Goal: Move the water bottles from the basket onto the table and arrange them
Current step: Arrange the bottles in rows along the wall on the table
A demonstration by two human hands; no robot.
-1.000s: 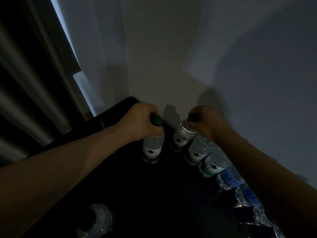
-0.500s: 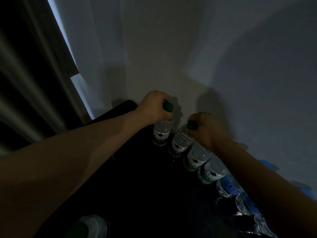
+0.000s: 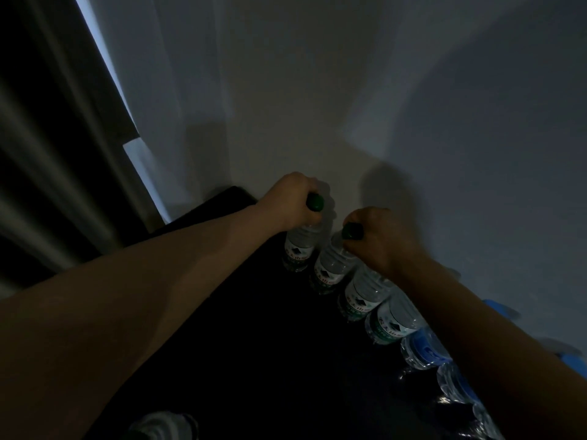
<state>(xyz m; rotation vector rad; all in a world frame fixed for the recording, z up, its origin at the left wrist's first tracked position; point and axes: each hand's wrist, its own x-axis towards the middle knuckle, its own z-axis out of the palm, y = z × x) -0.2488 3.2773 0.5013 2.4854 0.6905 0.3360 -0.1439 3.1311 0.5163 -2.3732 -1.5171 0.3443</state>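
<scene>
Green is the cap [image 3: 315,202] of the end bottle [image 3: 298,249], whose neck the left hand [image 3: 290,201] clasps. The right hand [image 3: 378,241] curls round a second green cap [image 3: 352,231], on the next bottle [image 3: 330,268]. Both bottles stand close together on the black table [image 3: 254,344], at the far end of a row. Their white labels carry a dark peak-shaped mark, a green band and reddish lettering too blurred to read. Two similar bottles [image 3: 362,296] follow, then blue-labelled bottles [image 3: 425,347], partly hidden behind the right forearm. A pale wall [image 3: 317,90] runs just behind the row, and a dark curtain [image 3: 47,169] hangs at left. A lone bottle [image 3: 162,427] shows at the bottom edge.
</scene>
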